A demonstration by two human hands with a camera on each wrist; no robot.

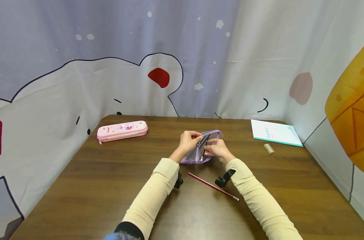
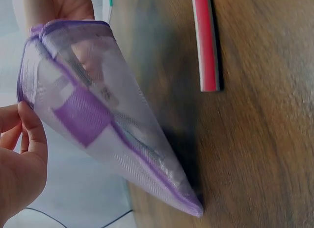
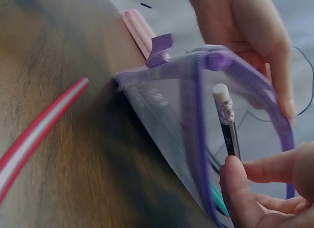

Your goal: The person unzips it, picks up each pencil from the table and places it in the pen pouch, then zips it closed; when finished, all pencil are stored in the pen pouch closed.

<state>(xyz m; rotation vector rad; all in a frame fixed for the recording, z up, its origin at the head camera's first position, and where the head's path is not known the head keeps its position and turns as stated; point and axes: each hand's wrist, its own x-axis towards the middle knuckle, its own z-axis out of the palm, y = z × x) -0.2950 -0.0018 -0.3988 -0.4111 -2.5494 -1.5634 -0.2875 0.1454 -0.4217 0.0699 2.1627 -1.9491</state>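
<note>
A see-through mesh pencil pouch [image 1: 190, 156] with purple edging is held over the table, its mouth spread open. My left hand [image 1: 189, 141] pinches the rim of the pouch between thumb and fingers. With thumb and forefinger, my right hand [image 1: 218, 149] grips a black pencil [image 3: 227, 125] at the pouch mouth. The pencil's white eraser end points out, and its other end is hidden by the pouch and fingers. A green strip [image 3: 219, 198] shows through the mesh. On the table, nearer to me, lies a red pencil [image 1: 213, 186] with a pale stripe.
A pink pencil case [image 1: 122, 131] with a rabbit print stands at the back left. At the back right lie a white notebook [image 1: 275, 132] with a teal edge and a small beige eraser [image 1: 269, 148]. Printed curtains hang behind the wooden table [image 1: 95, 193].
</note>
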